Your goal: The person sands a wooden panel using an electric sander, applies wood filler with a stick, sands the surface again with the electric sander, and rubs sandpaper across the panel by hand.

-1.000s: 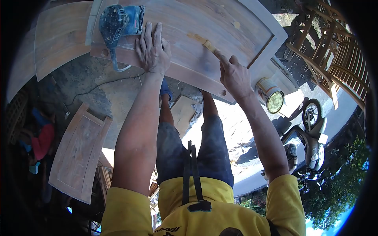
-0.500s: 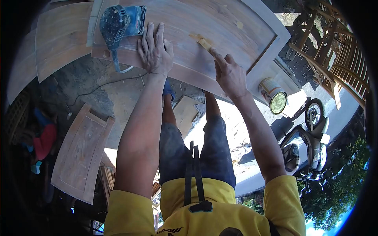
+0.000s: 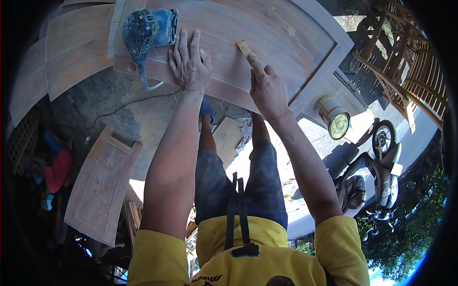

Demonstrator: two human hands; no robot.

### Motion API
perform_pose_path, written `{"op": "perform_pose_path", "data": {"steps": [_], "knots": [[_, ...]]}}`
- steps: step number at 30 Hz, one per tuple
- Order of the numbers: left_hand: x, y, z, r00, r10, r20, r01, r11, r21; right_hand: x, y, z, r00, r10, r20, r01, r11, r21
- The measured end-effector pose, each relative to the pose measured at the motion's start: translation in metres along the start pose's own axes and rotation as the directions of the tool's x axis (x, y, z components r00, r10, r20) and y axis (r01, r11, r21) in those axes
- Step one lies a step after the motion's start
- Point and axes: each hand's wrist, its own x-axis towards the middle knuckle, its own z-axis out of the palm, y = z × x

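Left hand [image 3: 192,69] flat at panel's [image 3: 222,90] near edge; apart, right hand [image 3: 268,93] grips spatula [image 3: 244,48]; we judge pale patch [image 3: 291,31] done, brown smear [image 3: 235,44] unfinished.

Dark lettering on the yellow shirt [image 3: 276,262] appeared to read "Mizuno". Print on the paint can [image 3: 329,110] and the electric sander [image 3: 141,34] was too small to read.

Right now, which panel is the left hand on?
The big panel, with the sander on it: the left hand rests there. The upper-left panels and lower-left panel have no hand on them.
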Motion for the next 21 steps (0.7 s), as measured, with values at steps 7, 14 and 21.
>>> {"op": "perform_pose_path", "data": {"steps": [7,14,21], "knots": [[-0.001,0.001,-0.002,1.0,-0.002,0.009,0.002,1.0,-0.012,-0.02,-0.014,0.005,0.993,0.065,0.097,-0.067,0.998,0.018],[0.001,0.0,0.0,1.0,0.014,0.003,-0.014,1.0,0.002,-0.005,-0.052,0.028,0.988,0.156,0.002,-0.155,0.98,0.122],[0.002,-0.003,-0.001,0.998,0.069,0.004,-0.069,0.997,-0.037,0.002,-0.093,0.053,0.931,0.304,-0.203,-0.246,0.931,0.27]]}}
